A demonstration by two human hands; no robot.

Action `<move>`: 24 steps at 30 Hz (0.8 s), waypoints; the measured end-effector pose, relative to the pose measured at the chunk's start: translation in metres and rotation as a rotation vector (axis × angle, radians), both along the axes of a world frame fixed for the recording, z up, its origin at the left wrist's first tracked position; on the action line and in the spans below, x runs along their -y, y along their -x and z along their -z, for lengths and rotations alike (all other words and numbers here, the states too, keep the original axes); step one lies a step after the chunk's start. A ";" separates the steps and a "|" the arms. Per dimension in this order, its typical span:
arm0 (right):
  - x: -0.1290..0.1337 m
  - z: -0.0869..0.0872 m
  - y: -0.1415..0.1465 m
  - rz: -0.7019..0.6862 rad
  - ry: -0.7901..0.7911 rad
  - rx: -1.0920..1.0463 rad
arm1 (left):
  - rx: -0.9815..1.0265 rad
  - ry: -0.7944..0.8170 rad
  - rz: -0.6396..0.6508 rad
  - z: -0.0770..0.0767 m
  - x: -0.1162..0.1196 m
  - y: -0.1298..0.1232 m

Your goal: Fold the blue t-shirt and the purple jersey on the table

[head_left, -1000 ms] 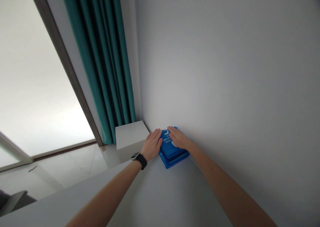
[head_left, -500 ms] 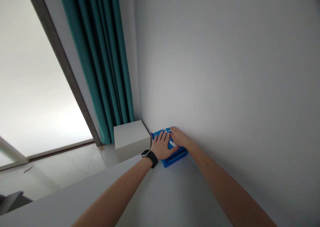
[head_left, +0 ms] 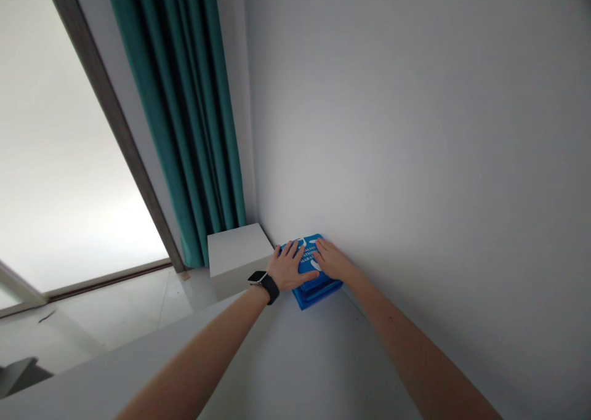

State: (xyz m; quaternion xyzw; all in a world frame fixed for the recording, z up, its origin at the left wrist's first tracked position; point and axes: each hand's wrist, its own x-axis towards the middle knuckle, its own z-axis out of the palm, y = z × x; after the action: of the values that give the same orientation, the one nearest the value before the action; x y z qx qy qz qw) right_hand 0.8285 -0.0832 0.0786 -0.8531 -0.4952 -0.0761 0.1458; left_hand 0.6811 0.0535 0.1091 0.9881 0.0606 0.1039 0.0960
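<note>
Hands (head_left: pixel 285 273) lie flat, unclenched (palms down, fingers extended), on a blue printed bundle (head_left: pixel 306 260).

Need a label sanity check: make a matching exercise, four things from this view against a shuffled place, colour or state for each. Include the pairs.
1. curtain
2. smartwatch
3. white-lettered folded bundle
4. box-shaped block

A. blue, partly covered by both hands
B. plain white, near the curtain's lower end
C. black-banded, worn just behind the left hand
D. teal, hanging in folds

Pairs: 1-D, 2-C, 3-A, 4-B
</note>
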 end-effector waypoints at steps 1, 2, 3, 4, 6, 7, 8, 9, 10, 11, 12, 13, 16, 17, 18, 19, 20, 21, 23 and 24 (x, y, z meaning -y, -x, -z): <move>0.006 -0.002 0.002 0.003 -0.015 -0.001 | 0.035 0.019 0.006 0.003 -0.003 0.004; 0.012 -0.004 0.005 0.007 -0.040 -0.003 | 0.080 0.039 0.008 0.006 -0.006 0.010; 0.020 -0.006 0.008 0.011 -0.080 -0.010 | 0.126 0.062 0.011 0.011 -0.009 0.015; 0.028 -0.008 0.011 0.019 -0.130 -0.021 | 0.166 0.089 0.013 0.016 -0.011 0.021; 0.045 -0.009 0.021 0.049 -0.314 -0.077 | 0.229 0.170 -0.014 0.030 -0.013 0.033; 0.053 -0.008 0.026 0.079 -0.399 -0.109 | 0.253 0.220 -0.035 0.037 -0.011 0.039; 0.061 -0.005 0.033 0.115 -0.475 -0.141 | 0.275 0.270 -0.054 0.045 -0.008 0.044; 0.067 0.000 0.040 0.159 -0.546 -0.172 | 0.292 0.313 -0.061 0.052 -0.004 0.050; 0.073 0.007 0.048 0.212 -0.621 -0.203 | 0.302 0.346 -0.056 0.059 0.002 0.055; 0.077 0.017 0.056 0.262 -0.694 -0.230 | 0.309 0.368 -0.044 0.066 0.008 0.059; 0.079 0.028 0.065 0.302 -0.759 -0.249 | 0.310 0.379 -0.022 0.071 0.015 0.064; 0.081 0.040 0.073 0.334 -0.805 -0.271 | 0.311 0.384 0.000 0.075 0.023 0.067; 0.077 0.074 0.096 0.379 -0.850 -0.342 | 0.342 0.367 0.046 0.079 0.044 0.074; 0.075 0.081 0.102 0.378 -0.845 -0.341 | 0.355 0.353 0.058 0.078 0.050 0.074; 0.072 0.085 0.106 0.364 -0.825 -0.321 | 0.366 0.335 0.069 0.076 0.055 0.074; 0.069 0.086 0.109 0.341 -0.795 -0.284 | 0.376 0.315 0.076 0.073 0.059 0.073; 0.066 0.084 0.111 0.309 -0.757 -0.233 | 0.385 0.293 0.079 0.070 0.062 0.072; 0.064 0.079 0.111 0.279 -0.718 -0.171 | 0.393 0.271 0.080 0.068 0.065 0.071; 0.060 0.066 0.109 0.235 -0.643 -0.033 | 0.413 0.226 0.073 0.064 0.066 0.070; 0.058 0.059 0.106 0.217 -0.605 0.037 | 0.416 0.200 0.075 0.064 0.066 0.070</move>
State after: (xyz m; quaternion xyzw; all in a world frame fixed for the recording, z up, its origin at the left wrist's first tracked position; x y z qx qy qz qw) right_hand 0.7221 -0.1415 0.0192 -0.8174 -0.3589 -0.2504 0.3747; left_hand 0.6109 -0.0122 0.0451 0.9325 0.0129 0.2953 0.2075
